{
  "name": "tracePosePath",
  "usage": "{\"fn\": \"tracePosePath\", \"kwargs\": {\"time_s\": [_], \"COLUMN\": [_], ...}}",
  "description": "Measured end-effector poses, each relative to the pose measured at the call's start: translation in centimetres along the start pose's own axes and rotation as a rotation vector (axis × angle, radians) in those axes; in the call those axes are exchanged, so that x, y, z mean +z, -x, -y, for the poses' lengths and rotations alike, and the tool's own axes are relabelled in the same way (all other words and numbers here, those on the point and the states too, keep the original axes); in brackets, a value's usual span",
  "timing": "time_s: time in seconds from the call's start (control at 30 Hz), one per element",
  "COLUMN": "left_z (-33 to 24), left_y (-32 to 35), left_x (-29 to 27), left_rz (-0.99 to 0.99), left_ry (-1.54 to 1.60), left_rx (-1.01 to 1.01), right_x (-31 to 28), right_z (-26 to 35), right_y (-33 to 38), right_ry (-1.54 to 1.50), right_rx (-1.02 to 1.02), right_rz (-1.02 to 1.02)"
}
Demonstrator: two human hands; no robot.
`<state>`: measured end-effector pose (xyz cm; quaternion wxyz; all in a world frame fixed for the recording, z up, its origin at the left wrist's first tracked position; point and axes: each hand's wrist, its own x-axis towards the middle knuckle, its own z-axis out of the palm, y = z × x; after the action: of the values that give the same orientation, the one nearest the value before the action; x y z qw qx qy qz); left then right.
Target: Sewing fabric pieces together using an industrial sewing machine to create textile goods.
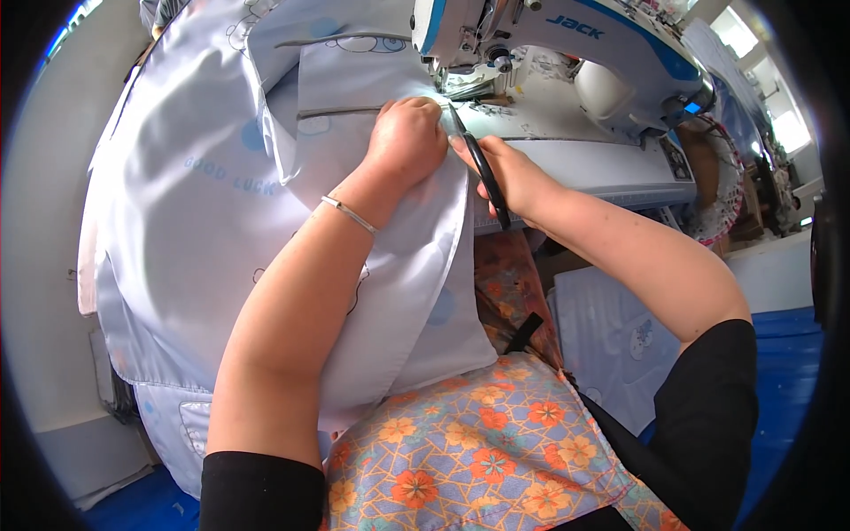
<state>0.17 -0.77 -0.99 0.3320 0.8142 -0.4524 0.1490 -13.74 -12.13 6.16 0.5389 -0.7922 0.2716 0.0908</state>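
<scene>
Pale printed fabric: the large sheet [239, 230] covers the left and middle of the scene; its far edge reaches the machine's needle area, and its near end hangs down toward the lap; one dark-lined fold [341, 112] lies just left of the left hand.

Black scissors: the pair [482, 168] stands aslant at the fabric's right margin, handles near, blades running far and left beside the left hand; whether the blades are apart cannot be told.

Right hand: closed around the scissor handles [506, 177]; the grip looks firm.

Left hand: narrow and bunched, knuckles up, on the fabric [407, 137]; its fingertips are hidden, so whether it pinches the cloth cannot be told.

Cutting hazard: the blades lie close against the left fingers; a slip, or closing them without a clear view, could nick skin; a stray layer caught between them could leave a cut in the print.

Needle hazard: the sewing machine [567, 40] stands at far right, its lit head just beyond both hands; an accidental start could endanger fingers or strike the scissors.

Drape hazard: the loose weight on the left could drag the sheet out of line if the left hand eased off.
</scene>
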Motion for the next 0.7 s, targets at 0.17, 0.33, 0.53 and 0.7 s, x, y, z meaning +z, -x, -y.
{"fn": "tracePosePath", "kwargs": {"time_s": [0.17, 0.33, 0.53, 0.7], "left_z": [-0.1, 0.0, 0.1, 0.0], "left_y": [0.0, -0.1, -0.1, -0.1], "left_x": [-0.3, -0.2, -0.1, -0.1], "left_rz": [0.011, 0.018, 0.035, 0.018], "left_ry": [0.0, -0.002, 0.006, -0.011], "left_rx": [0.002, 0.001, -0.009, 0.0], "right_x": [-0.3, -0.7, -0.3, -0.2], "right_z": [0.3, 2.5, 1.4, -0.2], "right_y": [-0.2, -1.2, -2.2, -3.0], "right_ry": [0.05, 0.058, 0.047, 0.02], "right_rx": [-0.006, 0.056, 0.008, -0.109], "right_rz": [-0.003, 0.084, 0.072, 0.05]}}
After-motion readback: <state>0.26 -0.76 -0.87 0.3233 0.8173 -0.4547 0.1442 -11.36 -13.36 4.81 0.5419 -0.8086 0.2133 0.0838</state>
